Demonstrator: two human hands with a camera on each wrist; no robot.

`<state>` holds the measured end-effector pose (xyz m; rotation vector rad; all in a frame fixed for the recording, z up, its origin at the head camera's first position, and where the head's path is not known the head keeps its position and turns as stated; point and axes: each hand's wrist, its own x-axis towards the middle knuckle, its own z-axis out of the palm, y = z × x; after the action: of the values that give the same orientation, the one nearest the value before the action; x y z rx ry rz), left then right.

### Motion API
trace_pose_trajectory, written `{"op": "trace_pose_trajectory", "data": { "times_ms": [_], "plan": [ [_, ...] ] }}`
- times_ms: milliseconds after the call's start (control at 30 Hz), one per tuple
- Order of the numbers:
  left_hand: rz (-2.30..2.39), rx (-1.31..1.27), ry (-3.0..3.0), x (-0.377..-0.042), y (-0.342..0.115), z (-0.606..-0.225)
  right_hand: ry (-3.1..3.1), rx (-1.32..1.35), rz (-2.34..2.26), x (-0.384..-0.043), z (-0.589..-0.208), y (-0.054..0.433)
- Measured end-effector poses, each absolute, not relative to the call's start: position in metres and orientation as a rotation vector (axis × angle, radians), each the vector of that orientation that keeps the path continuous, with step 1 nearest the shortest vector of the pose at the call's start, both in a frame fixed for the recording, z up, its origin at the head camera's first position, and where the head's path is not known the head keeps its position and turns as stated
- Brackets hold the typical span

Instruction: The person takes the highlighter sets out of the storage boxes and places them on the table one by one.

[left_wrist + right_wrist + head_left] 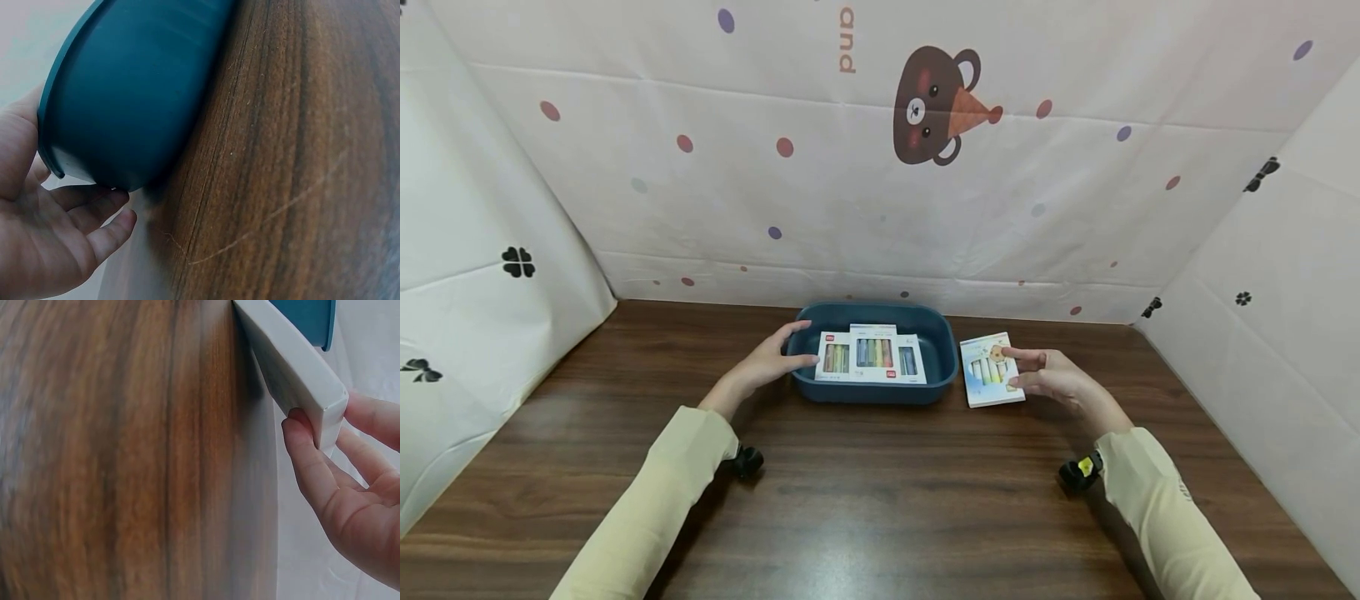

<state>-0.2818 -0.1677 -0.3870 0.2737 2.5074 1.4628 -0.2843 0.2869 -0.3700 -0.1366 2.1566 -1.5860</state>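
A dark blue plastic basin [938, 342] stands on the table near the back wall. Inside it lie white crayon boxes [872, 352] with windows showing coloured sticks. My left hand [765, 358] grips the basin's left end, its fingers bent around the rim and the outer wall [131, 94]. To the right of the basin, my right hand [1054, 377] pinches a light blue and white crayon box [981, 392] by its right edge. In the right wrist view, that thin box [300, 356] is tilted, its held edge raised off the wood, with thumb and fingers on opposite faces.
The brown wood-grain table [880, 492] spreads out in front of both hands. A pale printed cloth [850, 200] hangs behind, and white cloth walls close in the left and right sides. Black wrist cameras [747, 461] hang below the sleeves.
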Motion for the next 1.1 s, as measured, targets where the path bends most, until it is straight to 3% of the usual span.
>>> {"op": "trace_pose_trajectory", "data": {
  "times_ms": [1100],
  "plan": [
    [1.455, 0.273, 2.498, -0.2823, -0.1673, -0.3853, 2.535, -0.239, -1.201, -0.2837, -0.3714, 0.2883]
  ]
}}
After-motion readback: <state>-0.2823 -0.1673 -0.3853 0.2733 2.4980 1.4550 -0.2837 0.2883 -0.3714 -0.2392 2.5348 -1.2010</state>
